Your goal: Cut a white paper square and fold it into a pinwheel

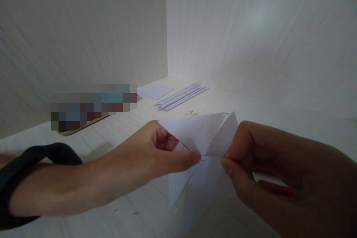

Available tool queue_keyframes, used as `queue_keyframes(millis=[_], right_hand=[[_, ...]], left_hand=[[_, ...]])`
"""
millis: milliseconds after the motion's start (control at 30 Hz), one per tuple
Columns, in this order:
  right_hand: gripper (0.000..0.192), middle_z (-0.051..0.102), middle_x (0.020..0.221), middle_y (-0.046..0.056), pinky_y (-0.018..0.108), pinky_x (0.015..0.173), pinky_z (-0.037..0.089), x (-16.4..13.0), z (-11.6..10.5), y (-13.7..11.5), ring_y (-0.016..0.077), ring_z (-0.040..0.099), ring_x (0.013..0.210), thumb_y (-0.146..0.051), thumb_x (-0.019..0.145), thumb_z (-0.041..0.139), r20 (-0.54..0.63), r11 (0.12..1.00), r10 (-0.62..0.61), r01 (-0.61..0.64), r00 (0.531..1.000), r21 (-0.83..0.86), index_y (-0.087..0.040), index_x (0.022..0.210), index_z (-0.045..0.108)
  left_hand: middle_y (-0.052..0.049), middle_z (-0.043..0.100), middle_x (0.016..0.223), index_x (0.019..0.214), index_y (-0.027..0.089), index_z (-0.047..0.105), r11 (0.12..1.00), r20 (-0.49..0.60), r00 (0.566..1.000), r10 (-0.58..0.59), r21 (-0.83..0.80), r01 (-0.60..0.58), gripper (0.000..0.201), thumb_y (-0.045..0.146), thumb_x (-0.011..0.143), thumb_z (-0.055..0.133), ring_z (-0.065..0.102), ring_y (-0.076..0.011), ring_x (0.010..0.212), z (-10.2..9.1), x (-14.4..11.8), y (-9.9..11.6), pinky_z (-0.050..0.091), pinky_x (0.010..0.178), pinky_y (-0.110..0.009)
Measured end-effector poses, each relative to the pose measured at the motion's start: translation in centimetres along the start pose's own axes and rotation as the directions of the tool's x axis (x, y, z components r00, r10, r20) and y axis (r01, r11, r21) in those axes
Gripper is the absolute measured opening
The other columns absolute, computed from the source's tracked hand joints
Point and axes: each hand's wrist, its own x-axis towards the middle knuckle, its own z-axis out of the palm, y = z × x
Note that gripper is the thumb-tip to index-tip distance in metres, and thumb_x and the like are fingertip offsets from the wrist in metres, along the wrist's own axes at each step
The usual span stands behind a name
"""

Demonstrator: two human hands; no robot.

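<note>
A folded sheet of white paper (pixel 199 132), with triangular flaps and a crease across its middle, is held up in front of me between both hands. My left hand (pixel 158 152) grips it from the left, thumb pressed on the front near the centre and the fingers mostly behind. At the right edge, by the crease, my right hand (pixel 259 160) pinches the paper between thumb and forefinger. Beyond the right hand's fingers a red object (pixel 276 187) shows in part; its kind cannot be made out.
Several thin rolled paper tubes (pixel 182 96) lie at the back beside a flat white paper piece (pixel 156 91). Small yellowish loops (pixel 192 112) rest in front of them. A long tray (pixel 92 122) with pixelated contents stands at the left. Pale walls (pixel 167 26) meet behind.
</note>
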Motion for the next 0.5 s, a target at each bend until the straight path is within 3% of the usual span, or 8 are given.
queue_keyframes(millis=[67, 133, 300, 433, 500], right_hand=[[0.013, 0.063, 0.059, -0.008, 0.027, 0.047, 0.058, 0.1, -0.5, -0.4, 0.0158, 0.067, 0.051, -0.028, 0.079, 0.053, 0.1, 0.994, 0.107, -0.109, 0.989, 0.01, -0.028, 0.066, 0.051], [0.011, 0.065, 0.061, -0.008, 0.027, 0.05, 0.06, 0.1, -0.9, -0.8, 0.0168, 0.068, 0.054, -0.026, 0.078, 0.055, 0.127, 0.991, 0.127, -0.13, 0.984, 0.019, -0.028, 0.067, 0.052], [0.01, 0.061, 0.054, -0.01, 0.024, 0.047, 0.058, -0.1, -0.5, -0.4, 0.0147, 0.065, 0.048, -0.025, 0.08, 0.056, 0.073, 0.993, 0.107, -0.111, 0.992, 0.045, -0.031, 0.071, 0.054], [0.016, 0.06, 0.049, -0.014, 0.017, 0.037, 0.05, -0.1, 0.9, 1.6, 0.012, 0.062, 0.041, -0.019, 0.082, 0.055, -0.094, 0.991, -0.074, 0.083, 0.993, 0.103, -0.033, 0.083, 0.047], [0.016, 0.057, 0.045, -0.015, 0.015, 0.027, 0.039, -0.2, 1.3, 2.2, 0.0105, 0.055, 0.032, -0.023, 0.081, 0.057, -0.164, 0.961, -0.25, 0.265, 0.954, 0.078, -0.034, 0.083, 0.045]], left_hand=[[0.003, 0.079, 0.088, 0.101, 0.021, 0.076, 1.0, 0.012, 1.0, -0.008, 0.017, 0.007, 0.023, 0.019, 0.079, 0.073, 0.073, -0.0157, 0.084, 0.0, 0.0, 0.0, 0.054, 0.08, -0.022], [0.002, 0.079, 0.091, 0.103, 0.021, 0.075, 0.999, 0.009, 1.0, -0.017, 0.032, 0.017, 0.025, 0.019, 0.079, 0.073, 0.073, -0.0166, 0.084, 0.0, -0.1, 0.0, 0.055, 0.079, -0.024], [0.003, 0.078, 0.09, 0.1, 0.022, 0.075, 1.0, 0.014, 1.0, -0.006, -0.009, 0.006, 0.025, 0.016, 0.076, 0.074, 0.073, -0.0149, 0.082, -0.2, -0.1, -0.1, 0.055, 0.077, -0.02], [0.003, 0.077, 0.083, 0.089, 0.024, 0.076, 1.0, -0.023, 1.0, -0.011, -0.007, 0.01, 0.016, 0.018, 0.074, 0.076, 0.072, -0.0155, 0.078, -0.2, -0.1, -0.1, 0.055, 0.077, -0.024], [0.003, 0.076, 0.079, 0.084, 0.023, 0.076, 0.999, -0.061, 0.998, -0.019, 0.026, 0.02, 0.011, 0.02, 0.073, 0.076, 0.071, -0.0175, 0.077, -0.2, -0.2, 0.0, 0.054, 0.076, -0.026]])
